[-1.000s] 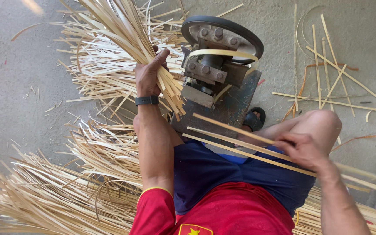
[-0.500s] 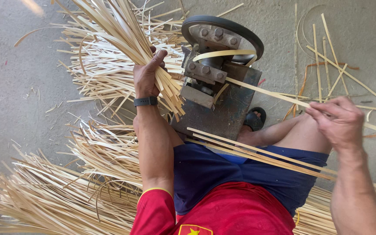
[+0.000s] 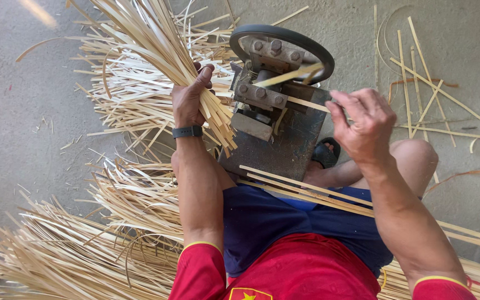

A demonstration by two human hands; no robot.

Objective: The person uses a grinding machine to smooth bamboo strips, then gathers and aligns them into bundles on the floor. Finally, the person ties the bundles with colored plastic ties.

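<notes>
My left hand [image 3: 189, 101], with a black band on its wrist, is closed round a thick bundle of thin bamboo strips [image 3: 156, 44] that fans up and to the left. My right hand [image 3: 363, 125] pinches the end of a single bamboo strip [image 3: 305, 104]. This strip runs into a small metal machine [image 3: 258, 97] with bolted blocks and a black ring [image 3: 284, 32] on top. A thinner sliver [image 3: 289, 75] sticks out through the ring. Several longer strips [image 3: 306, 191] lie across my lap.
The machine stands on a dark metal plate [image 3: 284, 147] on the concrete floor, with a black sandal [image 3: 326, 153] beside it. Heaps of split bamboo [image 3: 84, 250] lie at the lower left and behind the left hand. Loose strips [image 3: 429, 94] are scattered at the right.
My right hand lifted one strip from the lap, brought it up to the machine and pushed it in, ending close to the machine. The left hand and its bundle stayed put.
</notes>
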